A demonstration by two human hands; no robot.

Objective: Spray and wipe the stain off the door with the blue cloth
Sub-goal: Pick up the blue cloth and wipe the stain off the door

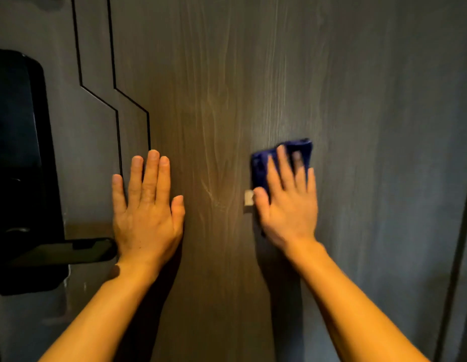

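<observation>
While left hand (146, 205) braces flat, right hand (287, 202) presses blue cloth (261, 165) mid-door (370, 126).

The right hand (288, 202) presses the blue cloth (261, 165) flat against the door (222, 100); the left hand (147, 205) rests open beside the black handle (67, 250).

door (227, 74) — wood-grain | on it: blue cloth (263, 165) — black lock (20, 165)

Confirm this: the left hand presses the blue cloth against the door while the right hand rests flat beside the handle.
The hands are swapped. In the head view, the right hand presses the blue cloth against the door, while the left hand rests flat beside the handle.
</observation>
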